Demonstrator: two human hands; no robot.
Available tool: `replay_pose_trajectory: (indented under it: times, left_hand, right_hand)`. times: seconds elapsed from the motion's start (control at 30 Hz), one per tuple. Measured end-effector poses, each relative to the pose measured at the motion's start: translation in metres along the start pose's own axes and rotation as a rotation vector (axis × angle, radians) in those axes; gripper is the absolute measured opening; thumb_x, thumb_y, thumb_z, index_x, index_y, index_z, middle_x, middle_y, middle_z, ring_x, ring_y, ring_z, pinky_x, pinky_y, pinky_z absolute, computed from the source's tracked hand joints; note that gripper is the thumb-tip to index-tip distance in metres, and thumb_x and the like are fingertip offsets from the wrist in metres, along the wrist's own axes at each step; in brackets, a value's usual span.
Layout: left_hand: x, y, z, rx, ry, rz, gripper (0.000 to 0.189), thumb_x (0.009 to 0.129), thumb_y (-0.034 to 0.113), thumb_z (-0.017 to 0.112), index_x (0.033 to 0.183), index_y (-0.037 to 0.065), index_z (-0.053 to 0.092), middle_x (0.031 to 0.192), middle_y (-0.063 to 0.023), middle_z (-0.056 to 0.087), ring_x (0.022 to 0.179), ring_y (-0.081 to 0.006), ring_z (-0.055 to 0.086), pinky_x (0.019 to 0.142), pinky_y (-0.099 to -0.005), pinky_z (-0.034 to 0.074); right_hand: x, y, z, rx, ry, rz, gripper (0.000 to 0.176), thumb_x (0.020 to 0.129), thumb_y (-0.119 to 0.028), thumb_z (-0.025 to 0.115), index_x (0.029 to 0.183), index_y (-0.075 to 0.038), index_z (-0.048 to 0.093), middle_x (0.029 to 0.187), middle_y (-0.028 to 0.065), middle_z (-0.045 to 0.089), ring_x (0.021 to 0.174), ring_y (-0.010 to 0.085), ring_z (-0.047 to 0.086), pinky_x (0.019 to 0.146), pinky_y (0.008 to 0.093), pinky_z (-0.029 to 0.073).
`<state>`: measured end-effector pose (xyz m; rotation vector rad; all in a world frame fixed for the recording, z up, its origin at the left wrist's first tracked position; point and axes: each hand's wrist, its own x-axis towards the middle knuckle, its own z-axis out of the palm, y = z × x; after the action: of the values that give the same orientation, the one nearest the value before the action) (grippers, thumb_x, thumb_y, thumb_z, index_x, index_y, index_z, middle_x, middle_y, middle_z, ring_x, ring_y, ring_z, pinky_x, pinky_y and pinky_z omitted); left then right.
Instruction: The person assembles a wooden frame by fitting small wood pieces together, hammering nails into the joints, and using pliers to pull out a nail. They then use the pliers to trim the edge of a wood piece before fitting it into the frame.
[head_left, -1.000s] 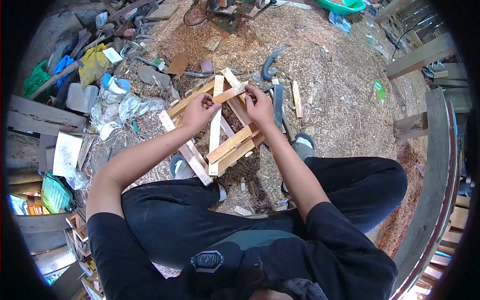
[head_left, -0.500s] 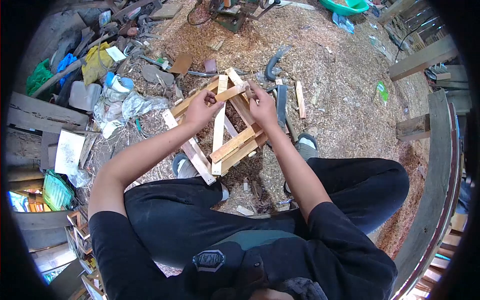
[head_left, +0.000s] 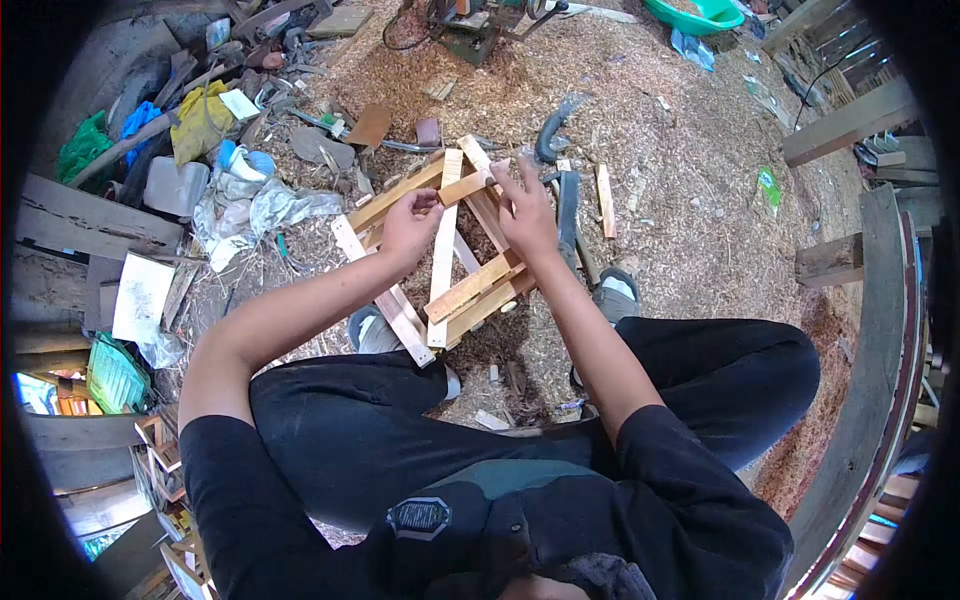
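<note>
A short wooden slat (head_left: 464,188) lies across the upper part of a wooden frame (head_left: 442,265) made of several pale bars, between my feet. My left hand (head_left: 412,228) has its fingers closed on the slat's left end. At the slat's right end is my right hand (head_left: 527,212), its thumb side against the wood and some fingers raised. Whether it grips the slat is too small to tell. Two stacked bars (head_left: 478,290) cross the frame's lower right.
Wood shavings cover the ground (head_left: 690,220). A hammer-like tool (head_left: 567,205) and a loose wood strip (head_left: 606,200) lie right of the frame. Plastic bags (head_left: 275,208) and scraps are at left, a machine (head_left: 470,25) at the top, a green basin (head_left: 700,14) at upper right.
The slat has shifted slightly down, its left end now nearer my left hand's fingertips. My right hand's fingers have spread and lifted more. The whole view has shifted a little.
</note>
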<state>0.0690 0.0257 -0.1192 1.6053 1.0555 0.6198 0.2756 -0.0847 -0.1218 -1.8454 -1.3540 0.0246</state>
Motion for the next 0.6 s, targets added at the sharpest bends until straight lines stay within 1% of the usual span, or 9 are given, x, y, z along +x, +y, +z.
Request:
replay_pose_trajectory:
  times: [0.07,0.2,0.27,0.3,0.37,0.4,0.47,0.6]
  left_hand:
    - [0.0004,0.0055,0.0015,0.046,0.020,-0.028,0.038,0.096,0.014,0.075,0.129,-0.002,0.064,0.113,-0.0092,0.071,0.091,-0.0113,0.067,0.084,-0.0280,0.056]
    - [0.0030,0.0072,0.0027,0.003,0.016,-0.053,0.040,0.095,0.014,0.076,0.129,-0.003,0.064,0.113,-0.0086,0.072,0.090,-0.0111,0.067,0.081,-0.0276,0.056]
    - [0.0047,0.0087,0.0030,-0.033,-0.001,-0.101,0.038,0.097,0.010,0.075,0.132,-0.002,0.063,0.114,-0.0073,0.070,0.100,-0.0131,0.065,0.088,-0.0290,0.055]
    - [0.0067,0.0068,0.0023,-0.032,-0.002,-0.102,0.038,0.097,0.010,0.075,0.132,-0.002,0.063,0.114,-0.0073,0.070,0.100,-0.0131,0.065,0.088,-0.0290,0.055]
    - [0.0095,0.0027,0.0005,0.001,-0.029,-0.067,0.039,0.096,0.010,0.075,0.132,-0.002,0.064,0.115,-0.0067,0.070,0.096,-0.0122,0.065,0.085,-0.0283,0.055]
    - [0.0082,0.0058,0.0010,0.001,-0.030,-0.068,0.039,0.096,0.010,0.075,0.132,-0.002,0.064,0.115,-0.0067,0.070,0.096,-0.0122,0.065,0.085,-0.0283,0.055]
    - [0.0053,0.0121,0.0019,0.012,0.001,-0.049,0.039,0.093,0.013,0.076,0.127,-0.003,0.065,0.110,-0.0070,0.071,0.087,-0.0106,0.067,0.079,-0.0264,0.055]
    - [0.0099,0.0109,0.0014,-0.029,0.005,-0.065,0.035,0.095,0.013,0.074,0.125,-0.003,0.066,0.107,-0.0068,0.072,0.084,-0.0101,0.067,0.076,-0.0256,0.054]
  right_hand:
    - [-0.0002,-0.0004,-0.0003,0.018,-0.044,0.014,0.050,0.091,-0.008,0.061,0.137,-0.025,0.071,0.154,0.0222,0.054,0.134,0.0415,0.057,0.112,0.0490,0.048]
    - [-0.0011,0.0011,0.0000,-0.006,-0.082,0.012,0.046,0.092,-0.009,0.061,0.134,-0.024,0.074,0.152,0.0201,0.057,0.131,0.0410,0.059,0.111,0.0488,0.048]
    - [-0.0014,0.0024,0.0002,-0.020,-0.126,0.033,0.049,0.093,-0.009,0.060,0.138,-0.025,0.071,0.155,0.0166,0.055,0.134,0.0393,0.058,0.113,0.0470,0.047]
    - [-0.0009,0.0019,0.0000,-0.020,-0.127,0.033,0.049,0.093,-0.009,0.060,0.138,-0.025,0.071,0.155,0.0166,0.055,0.134,0.0393,0.058,0.113,0.0470,0.047]
    - [-0.0005,0.0009,-0.0006,-0.006,-0.094,0.019,0.046,0.091,-0.009,0.060,0.133,-0.022,0.074,0.152,0.0177,0.057,0.129,0.0395,0.060,0.110,0.0483,0.049]
    - [-0.0004,-0.0002,-0.0016,-0.006,-0.095,0.020,0.046,0.091,-0.009,0.060,0.133,-0.022,0.074,0.152,0.0177,0.057,0.129,0.0395,0.060,0.110,0.0483,0.049]
    - [-0.0003,-0.0027,-0.0036,0.006,-0.098,0.029,0.046,0.090,-0.009,0.061,0.133,-0.022,0.074,0.152,0.0171,0.058,0.128,0.0392,0.060,0.111,0.0480,0.048]
    - [-0.0006,-0.0011,-0.0032,0.003,-0.100,0.023,0.048,0.090,-0.009,0.061,0.134,-0.022,0.073,0.152,0.0166,0.057,0.129,0.0390,0.060,0.110,0.0481,0.048]
